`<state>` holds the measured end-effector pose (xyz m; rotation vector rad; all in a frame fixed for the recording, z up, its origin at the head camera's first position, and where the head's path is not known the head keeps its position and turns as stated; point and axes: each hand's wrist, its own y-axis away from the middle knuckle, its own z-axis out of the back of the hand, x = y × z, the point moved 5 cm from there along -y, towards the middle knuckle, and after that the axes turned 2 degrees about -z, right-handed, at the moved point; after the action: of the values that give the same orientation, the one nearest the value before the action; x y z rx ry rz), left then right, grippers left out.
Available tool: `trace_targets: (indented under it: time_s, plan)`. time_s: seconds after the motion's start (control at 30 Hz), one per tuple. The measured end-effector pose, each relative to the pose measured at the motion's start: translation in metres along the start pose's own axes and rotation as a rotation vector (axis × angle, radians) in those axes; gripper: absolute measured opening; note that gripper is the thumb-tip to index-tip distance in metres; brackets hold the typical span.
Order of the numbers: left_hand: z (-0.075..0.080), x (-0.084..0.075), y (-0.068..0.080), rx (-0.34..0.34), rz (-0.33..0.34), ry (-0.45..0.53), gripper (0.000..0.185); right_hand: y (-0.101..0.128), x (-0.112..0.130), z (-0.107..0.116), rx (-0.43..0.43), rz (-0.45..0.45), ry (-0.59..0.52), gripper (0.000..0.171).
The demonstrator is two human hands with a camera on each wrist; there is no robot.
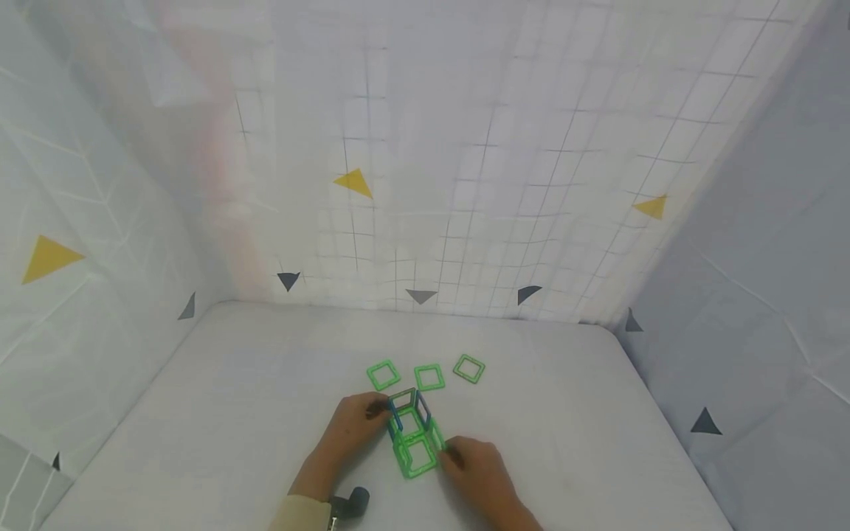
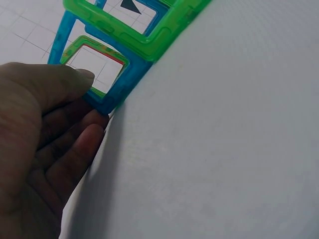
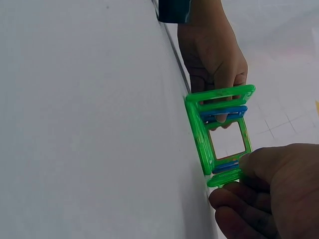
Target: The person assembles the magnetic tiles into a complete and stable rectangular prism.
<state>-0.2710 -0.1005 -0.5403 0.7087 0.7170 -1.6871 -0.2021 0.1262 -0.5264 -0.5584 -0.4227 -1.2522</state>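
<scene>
Green and blue square frame tiles are joined into a small open structure on the white table, between both hands. Two green tiles lie flat as its base (image 1: 422, 473), with other tiles standing around them. My left hand (image 1: 356, 426) pinches a blue tile (image 2: 132, 79) at the far left side, thumb on one face and fingers behind. At the near right side, my right hand (image 1: 479, 472) pinches an upright green tile (image 3: 225, 178) between thumb and fingers. A far upright tile (image 3: 246, 137) shows a red inner edge. The right fingertips are partly hidden in the head view.
Three loose square tiles lie beyond the structure: a left green one (image 1: 389, 384), a middle green one (image 1: 432, 388) and a darker one (image 1: 460, 361) at right. A dark device (image 1: 358, 501) sits at the left wrist. White sheets (image 1: 425, 221) with printed triangles surround the table (image 1: 584, 413).
</scene>
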Motion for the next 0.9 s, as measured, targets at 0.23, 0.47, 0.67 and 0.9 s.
trace_targets:
  time_s: [0.23,0.47,0.67,0.9]
  plan:
    - [-0.0002,0.0002,-0.0006,-0.002,-0.012,-0.020,0.025,-0.0008,-0.0014,-0.0062,0.030,-0.015,0.005,0.005]
    - [-0.0014,0.0013,-0.0008,-0.023,-0.018,-0.034,0.023,0.0001,-0.0005,-0.0053,0.028,0.002,-0.019,0.007]
    - [-0.0031,0.0035,-0.0013,-0.089,0.006,-0.075,0.023,0.0002,-0.0018,-0.0057,0.047,-0.006,-0.047,0.010]
    - [-0.0072,0.0045,-0.0019,-0.158,0.042,-0.075,0.017,0.0004,-0.0035,-0.0078,0.094,-0.004,-0.132,0.014]
